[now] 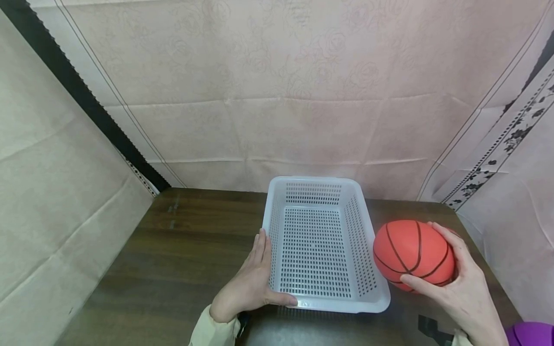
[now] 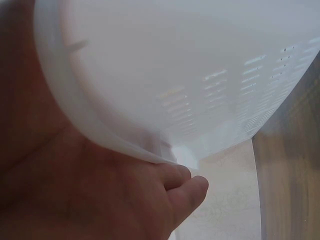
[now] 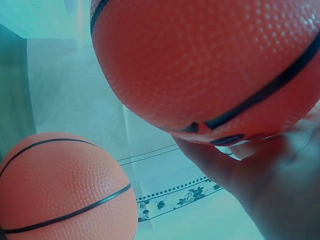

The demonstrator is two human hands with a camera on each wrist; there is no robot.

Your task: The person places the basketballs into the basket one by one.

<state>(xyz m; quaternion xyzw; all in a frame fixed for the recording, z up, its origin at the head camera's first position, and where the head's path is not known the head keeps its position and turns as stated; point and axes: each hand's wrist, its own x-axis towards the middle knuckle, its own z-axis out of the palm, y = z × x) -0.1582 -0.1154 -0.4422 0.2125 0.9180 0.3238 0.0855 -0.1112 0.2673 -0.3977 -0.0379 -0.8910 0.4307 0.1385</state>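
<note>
A white perforated plastic basket [image 1: 316, 250] lies on the wooden table in the head view. My left hand [image 1: 253, 283] rests against its near left corner, fingers straight along the left side and thumb lying on the near rim. In the left wrist view the basket's wall [image 2: 165, 90] fills most of the picture, and fingertips [image 2: 192, 192] show beside its rim. To the right of the basket, my right hand [image 1: 463, 283] grips a red toy basketball [image 1: 411, 252] with dark seams. The right wrist view shows this basketball [image 3: 200, 65] close up, with some fingers hidden behind it.
A second, orange basketball [image 3: 70, 190] appears at the lower left of the right wrist view. Part of a purple ball [image 1: 530, 334] shows at the head view's lower right corner. Pale cloth [image 1: 303, 120] hangs behind and beside the wooden table [image 1: 173, 259]. Black tape [image 1: 428, 326] marks the near right.
</note>
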